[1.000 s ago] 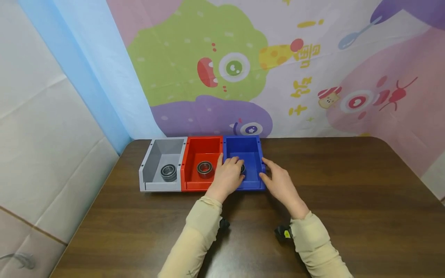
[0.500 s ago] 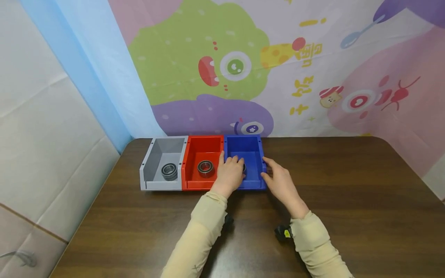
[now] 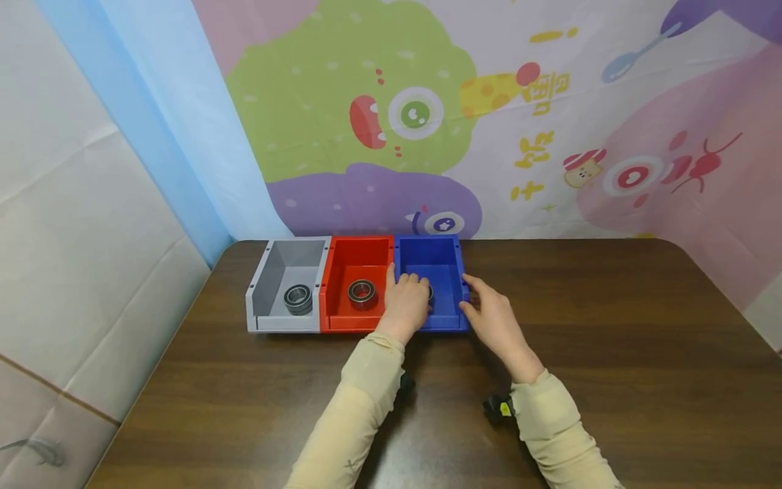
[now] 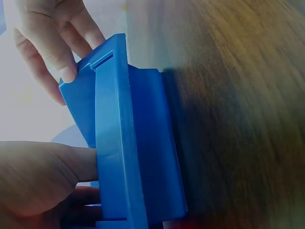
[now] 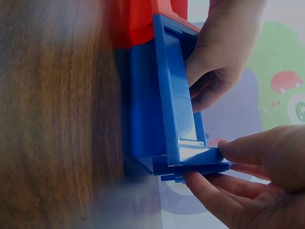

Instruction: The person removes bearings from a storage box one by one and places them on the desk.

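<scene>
In the head view my left hand (image 3: 405,307) reaches over the wall between the red bin (image 3: 362,252) and the blue bin (image 3: 430,254). Its curled thumb and fingers are down inside the blue bin, around a dark ring-shaped bearing (image 3: 430,295), mostly hidden by the hand. At the blue bin's right wall is my right hand (image 3: 496,323). The right wrist view shows its thumb (image 5: 243,149) on the inner side and its fingers along the outer side, pinching that wall. Another bearing (image 3: 362,305) lies in the red bin.
A grey bin (image 3: 292,261) adjoins the red bin on the left, with a bearing (image 3: 298,310) in it. The three bins stand in a row at the back of the brown wooden table (image 3: 580,319), against a printed cloth (image 3: 519,41).
My left forearm has swung a little to the right, and the left hand has shifted slightly with it inside the blue bin. The right hand keeps its grip on the wall.
</scene>
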`<state>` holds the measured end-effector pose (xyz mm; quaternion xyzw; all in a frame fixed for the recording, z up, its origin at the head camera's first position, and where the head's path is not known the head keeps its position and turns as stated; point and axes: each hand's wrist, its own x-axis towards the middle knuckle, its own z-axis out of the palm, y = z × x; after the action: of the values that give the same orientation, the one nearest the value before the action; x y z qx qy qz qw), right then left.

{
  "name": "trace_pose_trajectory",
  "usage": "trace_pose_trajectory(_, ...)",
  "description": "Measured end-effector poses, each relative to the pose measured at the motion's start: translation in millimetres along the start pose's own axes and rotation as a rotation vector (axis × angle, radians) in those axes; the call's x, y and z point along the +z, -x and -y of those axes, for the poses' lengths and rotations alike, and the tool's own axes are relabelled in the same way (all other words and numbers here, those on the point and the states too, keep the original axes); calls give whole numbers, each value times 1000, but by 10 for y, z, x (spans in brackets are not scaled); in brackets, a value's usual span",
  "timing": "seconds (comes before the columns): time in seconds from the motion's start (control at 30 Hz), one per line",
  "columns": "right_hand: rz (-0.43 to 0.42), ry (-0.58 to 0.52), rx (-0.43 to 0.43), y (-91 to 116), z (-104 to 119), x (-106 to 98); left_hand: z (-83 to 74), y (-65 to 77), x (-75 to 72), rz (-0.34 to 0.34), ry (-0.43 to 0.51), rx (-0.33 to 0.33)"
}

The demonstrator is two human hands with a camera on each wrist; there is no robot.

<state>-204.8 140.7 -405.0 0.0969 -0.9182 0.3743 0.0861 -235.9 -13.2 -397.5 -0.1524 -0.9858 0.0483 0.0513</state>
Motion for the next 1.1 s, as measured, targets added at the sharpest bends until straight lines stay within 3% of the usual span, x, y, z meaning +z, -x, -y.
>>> trace_pose_trajectory(0.7, -10, 5, -8, -9, -6, 2, -17, -74, 40, -44, -46, -5)
trace_pose_trajectory(1.1, -15, 2, -19, 2, -8, -2, -21, -53, 12, -21, -59, -2)
